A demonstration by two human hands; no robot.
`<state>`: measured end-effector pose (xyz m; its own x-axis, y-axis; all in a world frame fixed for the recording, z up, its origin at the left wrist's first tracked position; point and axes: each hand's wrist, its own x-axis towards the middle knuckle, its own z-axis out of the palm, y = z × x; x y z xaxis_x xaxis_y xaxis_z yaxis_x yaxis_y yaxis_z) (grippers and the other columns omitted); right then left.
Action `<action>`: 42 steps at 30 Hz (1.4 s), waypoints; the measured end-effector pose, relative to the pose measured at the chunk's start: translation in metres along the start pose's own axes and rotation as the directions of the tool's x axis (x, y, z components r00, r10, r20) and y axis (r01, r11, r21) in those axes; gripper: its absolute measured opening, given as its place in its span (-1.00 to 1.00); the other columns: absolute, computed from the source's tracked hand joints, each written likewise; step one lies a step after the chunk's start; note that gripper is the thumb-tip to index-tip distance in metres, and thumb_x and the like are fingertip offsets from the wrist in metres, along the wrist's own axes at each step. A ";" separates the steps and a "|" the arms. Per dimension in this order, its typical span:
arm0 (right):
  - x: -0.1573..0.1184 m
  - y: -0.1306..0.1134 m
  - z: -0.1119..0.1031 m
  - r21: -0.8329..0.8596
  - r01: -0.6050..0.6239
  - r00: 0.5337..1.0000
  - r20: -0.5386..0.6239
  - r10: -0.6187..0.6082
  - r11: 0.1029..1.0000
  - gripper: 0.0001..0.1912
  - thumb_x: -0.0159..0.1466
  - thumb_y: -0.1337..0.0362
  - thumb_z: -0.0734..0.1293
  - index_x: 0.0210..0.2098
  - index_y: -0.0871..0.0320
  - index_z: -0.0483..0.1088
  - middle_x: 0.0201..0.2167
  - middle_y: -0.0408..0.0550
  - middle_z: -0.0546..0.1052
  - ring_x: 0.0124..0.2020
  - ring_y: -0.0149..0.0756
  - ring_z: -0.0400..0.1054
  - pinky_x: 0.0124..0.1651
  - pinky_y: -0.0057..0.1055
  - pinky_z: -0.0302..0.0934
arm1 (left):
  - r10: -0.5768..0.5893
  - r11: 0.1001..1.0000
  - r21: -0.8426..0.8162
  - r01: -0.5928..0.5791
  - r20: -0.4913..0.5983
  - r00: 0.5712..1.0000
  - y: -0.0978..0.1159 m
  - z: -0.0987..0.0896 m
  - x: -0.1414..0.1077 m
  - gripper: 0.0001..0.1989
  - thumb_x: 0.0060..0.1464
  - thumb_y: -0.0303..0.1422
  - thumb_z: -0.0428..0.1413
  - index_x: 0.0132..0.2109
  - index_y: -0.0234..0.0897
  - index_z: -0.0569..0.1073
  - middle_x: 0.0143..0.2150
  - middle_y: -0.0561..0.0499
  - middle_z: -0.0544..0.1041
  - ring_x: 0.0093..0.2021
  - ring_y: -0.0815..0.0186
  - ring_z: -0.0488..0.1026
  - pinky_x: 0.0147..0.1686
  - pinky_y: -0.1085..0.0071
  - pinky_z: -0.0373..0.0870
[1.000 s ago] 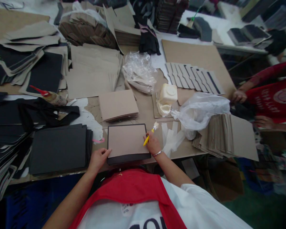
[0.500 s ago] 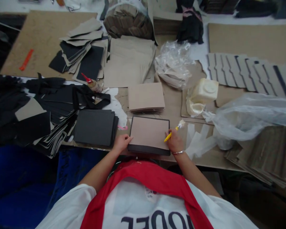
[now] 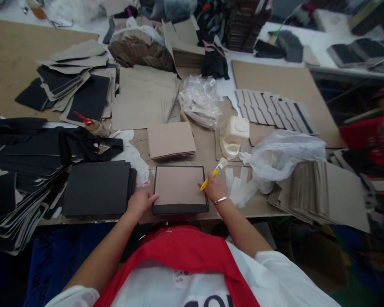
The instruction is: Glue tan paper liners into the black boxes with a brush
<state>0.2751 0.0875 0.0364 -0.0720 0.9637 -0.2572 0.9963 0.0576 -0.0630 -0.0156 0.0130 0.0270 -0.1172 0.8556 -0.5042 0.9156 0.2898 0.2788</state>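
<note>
A beige board (image 3: 179,185) lies on a slightly larger black panel (image 3: 181,208), whose dark border shows along the edges and is widest at the front. My left hand (image 3: 141,202) is at the panel's front left corner, thumb over the edge and fingers curled, partly hidden. At the right edge, my right hand (image 3: 216,188) is closed around a yellow-handled brush (image 3: 215,172), bristles pointing away from me, while a finger reaches onto the board. Behind the panel sits a stack of beige boards (image 3: 172,140). Left of my left hand is a pile of black panels (image 3: 97,187).
A whitish, glue-smeared container (image 3: 237,129) stands back right, beside a clear plastic bag (image 3: 286,151). Grey-brown boards (image 3: 307,192) are piled at the right edge. Black pieces (image 3: 25,157) crowd the left. A red-tipped bottle (image 3: 94,125) lies behind them. Another person's red garment (image 3: 373,138) shows far right.
The view has swung to the right, so the table appears shifted left. The beige board now sits straighter on the black panel, with an even front border. Both hands stay at its sides.
</note>
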 end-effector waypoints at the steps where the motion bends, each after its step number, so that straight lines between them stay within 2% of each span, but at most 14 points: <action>1: 0.001 0.005 -0.009 0.010 -0.006 0.999 -0.032 0.007 1.000 -0.54 0.23 -0.05 0.22 -0.08 0.20 0.30 -0.35 0.13 0.51 -0.38 -0.14 0.41 -0.42 -0.38 0.11 | 0.037 0.997 0.063 -0.034 -0.046 0.998 0.004 -0.005 -0.001 -0.65 0.05 -0.06 0.01 -0.38 -0.27 0.45 -0.39 -0.08 0.48 -0.34 0.21 0.41 -0.38 0.40 0.19; 3: 0.001 0.014 -0.027 0.114 0.010 0.994 -0.108 0.002 0.993 -0.51 0.26 -0.06 0.16 -0.02 0.19 0.29 -0.33 0.11 0.51 -0.38 -0.17 0.41 -0.40 -0.39 0.14 | 0.168 0.977 0.161 -0.140 -0.176 0.970 0.019 -0.012 -0.004 -0.74 0.07 -0.18 0.04 -0.22 -0.29 0.45 -0.23 -0.13 0.48 -0.19 0.16 0.40 -0.24 0.35 0.25; 5: 0.000 0.019 -0.043 0.345 0.072 0.985 -0.170 -0.013 0.936 -0.48 0.30 -0.06 0.09 0.05 0.17 0.26 -0.38 0.03 0.51 -0.44 -0.27 0.40 -0.40 -0.42 0.17 | 0.337 0.935 0.207 -0.288 -0.267 0.903 0.037 -0.010 -0.008 -0.77 0.11 -0.31 0.02 -0.10 -0.28 0.42 -0.10 -0.15 0.45 -0.07 0.14 0.35 -0.10 0.29 0.24; 9: 0.005 -0.010 -0.054 0.840 0.092 0.995 -0.100 -0.015 0.534 -0.41 0.29 -0.13 0.00 -0.06 0.18 0.34 -0.61 -0.17 0.40 -0.66 -0.46 0.24 -0.56 -0.52 0.13 | 0.551 0.834 0.173 -0.523 -0.261 0.792 0.069 0.015 -0.009 -0.72 0.12 -0.31 0.03 -0.02 -0.19 0.39 0.04 -0.11 0.40 0.04 0.14 0.27 0.01 0.21 0.20; 12: 0.018 -0.060 -0.040 0.952 -0.035 0.993 0.067 -0.094 0.305 -0.50 0.21 -0.14 0.14 -0.29 0.19 0.38 -0.67 -0.24 0.34 -0.73 -0.53 0.16 -0.66 -0.58 0.06 | 0.551 0.835 0.160 -0.527 -0.242 0.799 0.075 0.034 -0.005 -0.72 0.09 -0.24 0.07 -0.05 -0.17 0.41 0.04 -0.09 0.40 0.02 0.12 0.27 -0.03 0.17 0.20; 16: 0.035 -0.112 -0.011 0.962 -0.135 0.977 0.170 -0.132 0.236 -0.71 0.15 0.05 0.27 -0.37 0.17 0.35 -0.71 -0.30 0.33 -0.75 -0.55 0.15 -0.70 -0.61 0.03 | 0.515 0.857 0.159 -0.490 -0.244 0.822 0.070 0.042 -0.003 -0.68 0.08 -0.22 0.08 -0.01 -0.18 0.41 0.06 -0.11 0.39 0.03 0.10 0.27 -0.06 0.17 0.20; 19: 0.041 -0.106 0.000 0.951 -0.138 0.980 0.172 -0.101 0.275 -0.79 0.17 0.13 0.25 -0.43 0.16 0.35 -0.73 -0.30 0.31 -0.77 -0.55 0.13 -0.71 -0.61 0.01 | 0.508 0.861 0.150 -0.485 -0.248 0.825 0.068 0.042 -0.004 -0.66 0.08 -0.22 0.08 0.02 -0.15 0.40 0.08 -0.11 0.39 0.03 0.11 0.27 -0.06 0.17 0.20; 25: 0.034 -0.024 -0.006 0.927 -0.192 0.980 0.166 0.108 0.323 -0.78 0.14 0.13 0.27 -0.43 0.17 0.36 -0.73 -0.29 0.33 -0.77 -0.54 0.14 -0.71 -0.60 0.03 | 0.507 0.862 0.180 -0.474 -0.255 0.824 0.069 0.041 -0.005 -0.69 0.11 -0.21 0.05 0.01 -0.12 0.42 0.08 -0.06 0.41 0.04 0.11 0.27 -0.04 0.17 0.20; 30: 0.021 0.006 -0.014 0.926 -0.240 0.963 0.190 0.191 0.291 -0.81 0.15 0.16 0.27 -0.43 0.17 0.37 -0.74 -0.29 0.33 -0.76 -0.54 0.17 -0.70 -0.61 0.09 | 0.530 0.847 0.207 -0.489 -0.257 0.808 0.069 0.043 -0.007 -0.66 0.14 -0.19 0.01 0.02 -0.16 0.43 0.09 -0.08 0.41 0.03 0.08 0.28 -0.04 0.16 0.21; 32: 0.012 0.015 -0.017 0.935 -0.225 0.969 0.184 0.167 0.275 -0.79 0.17 0.14 0.26 -0.34 0.16 0.39 -0.69 -0.27 0.38 -0.73 -0.53 0.23 -0.67 -0.61 0.16 | 0.535 0.844 0.215 -0.492 -0.263 0.803 0.068 0.045 -0.006 -0.65 0.15 -0.18 -0.01 0.02 -0.18 0.43 0.09 -0.09 0.41 0.01 0.07 0.29 -0.05 0.16 0.22; 35: -0.011 0.044 -0.017 0.952 -0.100 0.992 0.073 0.103 0.288 -0.60 0.24 0.05 0.19 -0.01 0.09 0.30 -0.45 -0.20 0.52 -0.62 -0.50 0.36 -0.56 -0.57 0.28 | 0.543 0.839 0.218 -0.499 -0.266 0.796 0.067 0.048 -0.004 -0.64 0.15 -0.17 -0.02 0.02 -0.18 0.44 0.08 -0.08 0.42 -0.01 0.07 0.30 -0.07 0.17 0.24; 38: -0.031 0.088 -0.003 0.831 -0.007 0.990 -0.075 0.124 0.556 -0.57 0.32 0.08 0.09 0.13 0.05 0.17 -0.29 -0.12 0.53 -0.48 -0.46 0.42 -0.41 -0.52 0.30 | 0.545 0.838 0.213 -0.502 -0.275 0.792 0.067 0.049 -0.003 -0.65 0.13 -0.18 0.00 0.02 -0.16 0.44 0.07 -0.09 0.43 0.00 0.07 0.31 -0.07 0.17 0.25; 40: -0.034 0.112 0.017 0.590 -0.046 0.976 -0.144 0.162 0.806 -0.64 0.34 0.16 0.09 0.07 0.12 0.24 -0.29 -0.04 0.52 -0.38 -0.38 0.42 -0.31 -0.47 0.27 | 0.543 0.839 0.212 -0.501 -0.282 0.791 0.068 0.050 -0.004 -0.65 0.13 -0.18 0.00 0.02 -0.15 0.45 0.07 -0.09 0.43 0.00 0.07 0.31 -0.05 0.17 0.25; 42: -0.030 0.125 0.042 0.303 -0.098 0.971 -0.181 0.158 0.948 -0.69 0.32 0.22 0.15 -0.01 0.20 0.32 -0.29 0.06 0.50 -0.29 -0.27 0.38 -0.24 -0.40 0.22 | 0.539 0.842 0.224 -0.491 -0.285 0.793 0.068 0.051 -0.004 -0.64 0.14 -0.17 -0.01 0.02 -0.16 0.44 0.07 -0.09 0.43 0.00 0.08 0.31 -0.04 0.17 0.24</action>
<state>0.4000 0.0549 -0.0037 0.0961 0.9917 -0.0849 0.9378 -0.1188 -0.3264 0.0671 0.0072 0.0069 0.2906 0.9567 -0.0161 0.9144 -0.2727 0.2993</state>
